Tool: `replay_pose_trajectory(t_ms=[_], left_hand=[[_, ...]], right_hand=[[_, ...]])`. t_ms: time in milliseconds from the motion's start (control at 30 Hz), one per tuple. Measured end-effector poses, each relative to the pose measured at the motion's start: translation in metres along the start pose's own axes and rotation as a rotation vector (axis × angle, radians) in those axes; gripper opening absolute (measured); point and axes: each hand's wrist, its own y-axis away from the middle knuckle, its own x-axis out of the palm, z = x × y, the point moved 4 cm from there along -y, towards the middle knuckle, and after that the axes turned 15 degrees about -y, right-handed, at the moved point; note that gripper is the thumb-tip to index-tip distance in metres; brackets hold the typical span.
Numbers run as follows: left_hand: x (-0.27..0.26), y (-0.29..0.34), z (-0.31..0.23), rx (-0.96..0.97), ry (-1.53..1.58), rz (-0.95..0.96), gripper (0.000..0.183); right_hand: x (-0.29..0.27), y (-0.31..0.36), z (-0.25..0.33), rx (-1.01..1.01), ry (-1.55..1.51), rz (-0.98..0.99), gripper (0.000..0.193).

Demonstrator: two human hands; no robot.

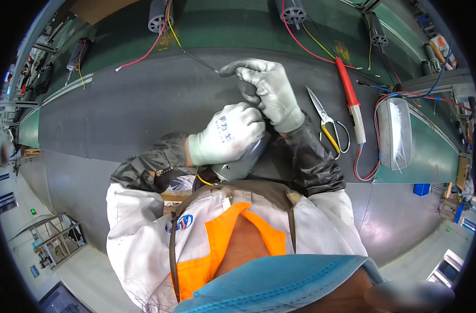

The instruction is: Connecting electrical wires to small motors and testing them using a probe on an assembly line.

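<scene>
My left hand, in a pale work glove, is closed in a fist over a grey motor-like cylinder close to my body. What its fingers grip is hidden. Just beyond it, to the right, is my right hand, gloved too, its fingers bent inward and its forefinger reaching left. Anything inside that curl is too small to make out. By the forefinger's tip ends a dark wire from a motor at the far side. A yellow wire shows beside the near cylinder.
Scissors with a yellow-and-grey handle lie right of my right hand. Beyond them are a corded red-and-white stick-shaped tool and a clear plastic box of thin white strips. More wired motors stand along the green far strip.
</scene>
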Motion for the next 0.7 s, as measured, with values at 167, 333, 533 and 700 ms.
replay_pose_trajectory(t_ms=[167,333,533,700], left_hand=[[-0.001,0.01,0.007,-0.29,0.03,-0.067,0.032],[0.005,0.017,0.013,-0.564,0.219,-0.138,0.035],[0.003,0.008,0.015,-0.767,0.516,-0.234,0.061],[0.006,-0.01,0.001,-0.349,0.126,-0.074,0.024]], right_hand=[[-0.019,-0.002,-0.004,-0.005,-0.126,-0.023,0.024],[-0.038,0.033,-0.001,-0.131,-0.01,-0.006,0.028],[-0.06,0.046,-0.015,-0.16,-0.115,-0.134,0.03],[-0.05,0.038,0.001,-0.184,-0.113,-0.108,0.028]])
